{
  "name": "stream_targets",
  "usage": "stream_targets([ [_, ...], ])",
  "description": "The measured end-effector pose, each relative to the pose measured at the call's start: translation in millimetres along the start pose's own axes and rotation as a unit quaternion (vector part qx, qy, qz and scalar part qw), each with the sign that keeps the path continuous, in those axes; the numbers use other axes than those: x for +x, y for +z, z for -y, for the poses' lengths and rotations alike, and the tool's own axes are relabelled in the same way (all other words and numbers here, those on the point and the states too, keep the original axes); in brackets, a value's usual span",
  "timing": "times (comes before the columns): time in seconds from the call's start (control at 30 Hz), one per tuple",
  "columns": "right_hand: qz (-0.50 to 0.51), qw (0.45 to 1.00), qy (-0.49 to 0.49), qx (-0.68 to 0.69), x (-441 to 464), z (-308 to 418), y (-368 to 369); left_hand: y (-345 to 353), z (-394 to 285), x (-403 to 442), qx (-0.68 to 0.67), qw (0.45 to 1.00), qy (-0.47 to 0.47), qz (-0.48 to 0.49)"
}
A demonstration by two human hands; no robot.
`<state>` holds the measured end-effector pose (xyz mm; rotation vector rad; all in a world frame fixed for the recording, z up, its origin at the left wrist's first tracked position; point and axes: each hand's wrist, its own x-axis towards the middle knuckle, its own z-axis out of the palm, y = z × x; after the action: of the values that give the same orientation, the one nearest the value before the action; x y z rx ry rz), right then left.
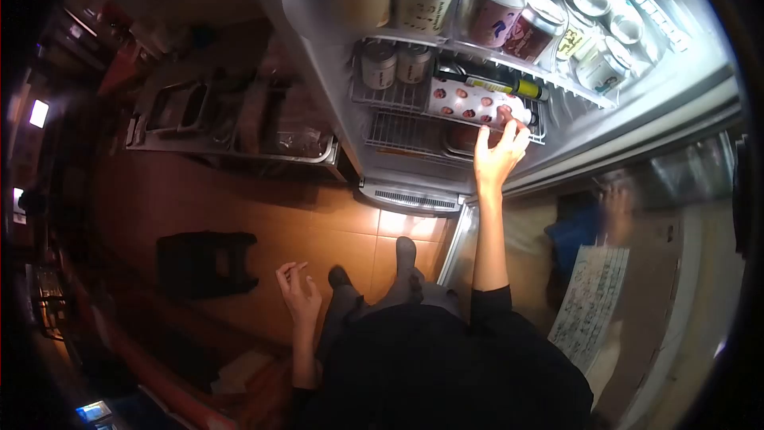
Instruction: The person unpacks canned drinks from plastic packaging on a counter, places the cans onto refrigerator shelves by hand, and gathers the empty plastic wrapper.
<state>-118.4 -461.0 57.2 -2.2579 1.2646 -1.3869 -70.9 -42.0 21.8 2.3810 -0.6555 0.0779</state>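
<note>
A white cylinder printed with small faces (468,103), perhaps a wrapped bottle, lies on its side on a wire shelf inside an upright fridge. My right hand (501,158) reaches up to its right end. Its fingertips overlap the cylinder there, while the thumb stands apart below; I cannot make out a firm hold. Just behind the cylinder lies a dark bottle with a yellow-green end (532,90). Low on the left, my left hand (300,296) hangs above the floor, its fingers apart and holding nothing.
Cans (424,1) crowd the shelf above, and smaller cans (380,65) stand left of the cylinder. The glass fridge door (460,243) is swung out to the right. A counter with metal trays (306,143) stands left. A dark object (205,264) lies on the tiled floor.
</note>
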Motion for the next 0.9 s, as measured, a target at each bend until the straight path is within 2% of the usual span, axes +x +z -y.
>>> stream_targets([
  [0.17, -0.005, 1.000, 0.011, 0.022, -25.7, 28.2, -16.5, -14.2, 19.9, -14.2, -0.055, 0.998, -0.004, 0.007],
  [0.3, -0.002, 1.000, -0.003, 0.012, -25.9, 28.5, -43.3, -20.2, 34.5, -22.0, -0.098, 0.991, 0.032, 0.080],
  [0.37, 0.024, 0.997, -0.063, 0.043, -9.2, 7.0, -46.5, -14.8, 43.6, -19.3, -0.121, 0.986, 0.040, 0.109],
  [0.43, 0.071, 0.996, -0.030, 0.053, 12.1, -6.5, -48.4, -11.5, 43.8, -24.6, -0.156, 0.971, 0.044, 0.178],
  [0.53, 0.135, 0.989, -0.057, -0.009, 59.3, -48.1, -36.0, -2.7, 36.1, -29.5, -0.169, 0.954, 0.075, 0.237],
  [0.63, 0.156, 0.982, -0.062, -0.086, 100.8, -70.6, -19.3, 14.7, 18.1, -35.9, -0.194, 0.937, 0.111, 0.268],
  [0.77, 0.227, 0.973, -0.032, -0.011, 147.4, -86.1, 1.2, 46.8, -8.4, -35.7, -0.192, 0.909, 0.133, 0.344],
  [0.83, 0.353, 0.920, 0.053, -0.158, 160.8, -85.0, 9.8, 56.0, -30.0, -31.8, -0.167, 0.912, 0.142, 0.348],
  [0.87, 0.330, 0.907, 0.004, -0.263, 160.4, -78.0, 11.7, 63.2, -41.6, -28.0, -0.190, 0.907, 0.138, 0.351],
  [0.9, 0.333, 0.905, 0.006, -0.264, 166.3, -77.9, 12.1, 70.7, -53.0, -23.5, -0.213, 0.901, 0.134, 0.353],
])
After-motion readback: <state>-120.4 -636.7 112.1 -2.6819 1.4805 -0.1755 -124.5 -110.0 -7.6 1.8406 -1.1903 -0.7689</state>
